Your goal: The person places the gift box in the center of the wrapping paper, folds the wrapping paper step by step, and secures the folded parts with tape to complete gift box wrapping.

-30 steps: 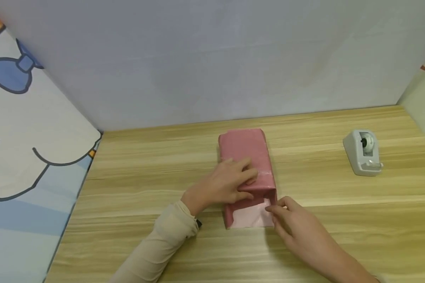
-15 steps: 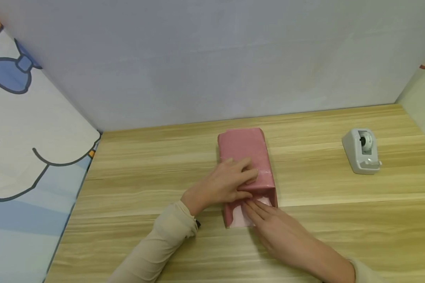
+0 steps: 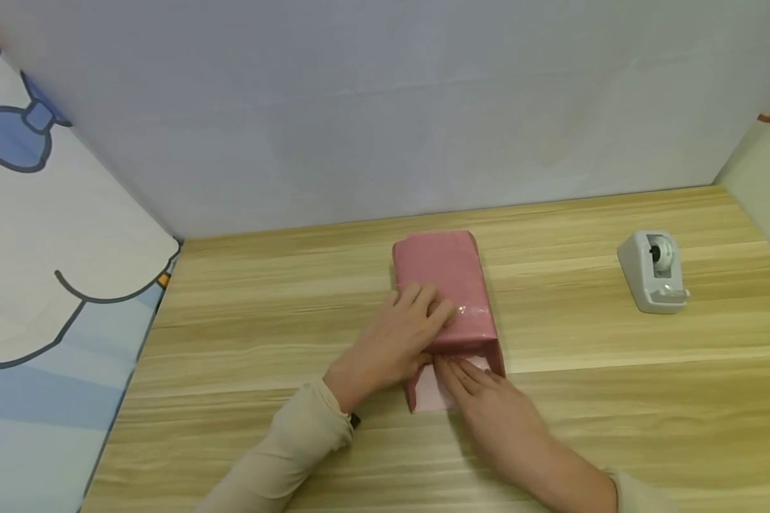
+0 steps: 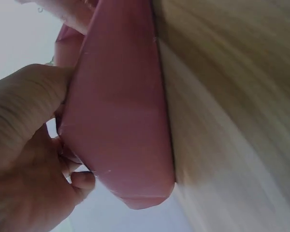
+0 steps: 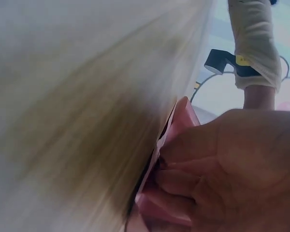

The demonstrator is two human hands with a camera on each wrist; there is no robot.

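Note:
A box-shaped package (image 3: 439,260) in pink paper lies on the wooden table, its near end unfolded. From that end a flap (image 3: 431,392) extends, pale inside, with folded pink sides. My left hand (image 3: 388,345) rests on the package's top near this end, fingers loosely bent and thumb by the front edge. In the left wrist view, the left thumb (image 4: 34,99) touches the long pink side (image 4: 121,106). With fingers fairly straight, my right hand (image 3: 497,420) presses on the flap. The right wrist view shows the right hand (image 5: 232,164) against the pink paper, its fingertips partly hidden.
A light grey tape dispenser (image 3: 656,274) with a roll in it stands on the right of the table (image 3: 257,299). Behind the table rises a pale backdrop (image 3: 385,121), and a cartoon-print sheet (image 3: 83,228) hangs at left.
My right hand has moved left from the flap's right corner onto the flap, its fingers now pressing there. The left hand has shifted slightly left on top of the package.

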